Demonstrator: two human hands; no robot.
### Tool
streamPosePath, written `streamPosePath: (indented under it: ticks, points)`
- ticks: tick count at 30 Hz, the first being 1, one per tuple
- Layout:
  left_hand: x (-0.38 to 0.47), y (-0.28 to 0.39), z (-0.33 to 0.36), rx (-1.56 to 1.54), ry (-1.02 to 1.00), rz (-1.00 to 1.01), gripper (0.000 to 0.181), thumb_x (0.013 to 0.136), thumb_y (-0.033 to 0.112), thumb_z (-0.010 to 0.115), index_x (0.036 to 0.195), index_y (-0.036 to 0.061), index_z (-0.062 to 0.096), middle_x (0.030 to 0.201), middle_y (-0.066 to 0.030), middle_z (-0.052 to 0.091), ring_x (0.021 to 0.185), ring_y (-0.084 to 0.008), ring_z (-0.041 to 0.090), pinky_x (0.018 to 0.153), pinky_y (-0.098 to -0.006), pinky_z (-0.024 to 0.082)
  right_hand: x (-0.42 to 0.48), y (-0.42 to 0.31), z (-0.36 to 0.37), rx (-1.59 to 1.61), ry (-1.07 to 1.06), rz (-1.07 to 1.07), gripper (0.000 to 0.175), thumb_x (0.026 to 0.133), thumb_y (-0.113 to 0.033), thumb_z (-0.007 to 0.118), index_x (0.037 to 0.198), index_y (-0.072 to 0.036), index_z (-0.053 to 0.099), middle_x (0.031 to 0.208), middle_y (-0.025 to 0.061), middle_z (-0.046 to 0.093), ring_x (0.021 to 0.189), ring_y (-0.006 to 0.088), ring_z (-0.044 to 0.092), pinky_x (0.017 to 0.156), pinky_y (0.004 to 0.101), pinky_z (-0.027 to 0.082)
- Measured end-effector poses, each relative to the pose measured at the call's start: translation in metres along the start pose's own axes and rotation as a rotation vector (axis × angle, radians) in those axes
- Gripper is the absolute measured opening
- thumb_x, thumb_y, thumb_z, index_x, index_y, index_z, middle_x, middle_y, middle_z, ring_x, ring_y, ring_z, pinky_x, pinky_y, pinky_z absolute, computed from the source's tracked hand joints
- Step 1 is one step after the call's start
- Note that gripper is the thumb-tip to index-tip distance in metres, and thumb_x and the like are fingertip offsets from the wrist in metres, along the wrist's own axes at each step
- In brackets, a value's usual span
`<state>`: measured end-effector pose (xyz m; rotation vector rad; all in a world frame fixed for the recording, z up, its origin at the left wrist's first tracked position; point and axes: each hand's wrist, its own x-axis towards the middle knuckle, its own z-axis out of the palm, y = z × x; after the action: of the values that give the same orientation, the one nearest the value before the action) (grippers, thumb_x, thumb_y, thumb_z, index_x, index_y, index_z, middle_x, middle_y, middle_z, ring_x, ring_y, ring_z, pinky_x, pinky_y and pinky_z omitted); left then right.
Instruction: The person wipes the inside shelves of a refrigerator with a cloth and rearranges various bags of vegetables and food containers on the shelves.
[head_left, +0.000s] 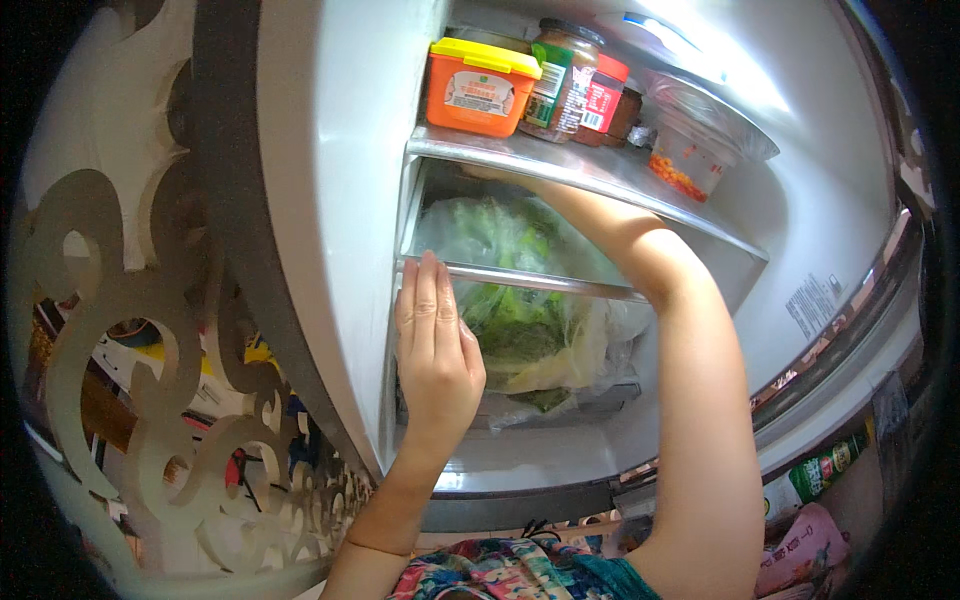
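Observation:
My left hand (442, 337) is raised with its fingers straight and side by side. Its fingertips touch the left end of the metal front edge of the middle glass shelf (555, 281) in a refrigerator. My right arm reaches deep in beneath the upper shelf (600, 174). Only part of my right hand (495, 174) shows there, and the shelf's edge hides its fingers and whatever they may touch. Seen through and below the middle glass, leafy green vegetables in clear plastic bags (525, 330) fill the space under that shelf.
On the upper shelf stand an orange tub with a yellow lid (480, 90), a glass jar (559, 82), a red-capped jar (602, 97) and a clear container of orange food (690, 161) below a film-covered dish (712, 112). A carved openwork panel (157, 375) stands left. Door shelves hold a green-labelled bottle (817, 472).

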<state>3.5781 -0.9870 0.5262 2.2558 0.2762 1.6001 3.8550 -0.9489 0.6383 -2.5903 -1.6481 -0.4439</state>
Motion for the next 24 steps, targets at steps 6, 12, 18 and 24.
streamPosePath:
  ticks: [6, 12, 18, 24]
  points:
    - [-0.003, -0.001, 0.004, 0.029, -0.008, 0.014, 0.055, 0.075, -0.010, 0.046, 0.130, -0.0078, 0.035, 0.139, -0.0190, 0.031, 0.130, -0.0341, 0.027, 0.106, -0.0406, 0.028, 0.015, -0.041, -0.017, 0.021, 0.018, -0.051, 0.034, 0.088, -0.020, 0.040, 0.113, -0.001, 0.052, 0.113, 0.0199, 0.054, 0.108, 0.0318, 0.050, 0.096, 0.0400, 0.036]
    - [-0.004, -0.002, 0.002, 0.005, -0.038, 0.045, 0.058, 0.073, -0.011, 0.045, 0.130, -0.0083, 0.034, 0.140, -0.0194, 0.027, 0.131, -0.0337, 0.026, 0.106, -0.0403, 0.027, -0.029, -0.049, -0.016, 0.248, -0.143, -0.119, 0.033, 0.087, -0.019, 0.040, 0.112, 0.000, 0.052, 0.112, 0.0209, 0.055, 0.107, 0.0325, 0.051, 0.096, 0.0409, 0.036]
    - [-0.006, -0.002, 0.005, -0.274, 0.098, 0.021, 0.069, 0.073, -0.013, 0.042, 0.138, -0.0006, 0.022, 0.144, -0.0182, 0.020, 0.133, -0.0332, 0.020, 0.109, -0.0395, 0.021, -0.109, -0.099, -0.050, 0.349, -0.244, -0.356, 0.050, 0.089, -0.019, 0.031, 0.133, 0.007, 0.028, 0.141, 0.0199, 0.026, 0.132, 0.0298, 0.024, 0.110, 0.0347, 0.018]
    - [-0.005, 0.005, 0.006, -0.277, 0.134, 0.022, 0.060, 0.078, -0.004, 0.035, 0.136, -0.0064, 0.021, 0.142, -0.0241, 0.021, 0.132, -0.0364, 0.021, 0.109, -0.0418, 0.017, -0.155, -0.118, -0.059, 0.465, -0.142, -0.446, 0.054, 0.082, -0.014, 0.031, 0.133, 0.002, 0.033, 0.140, 0.0190, 0.030, 0.129, 0.0297, 0.030, 0.108, 0.0314, 0.022]
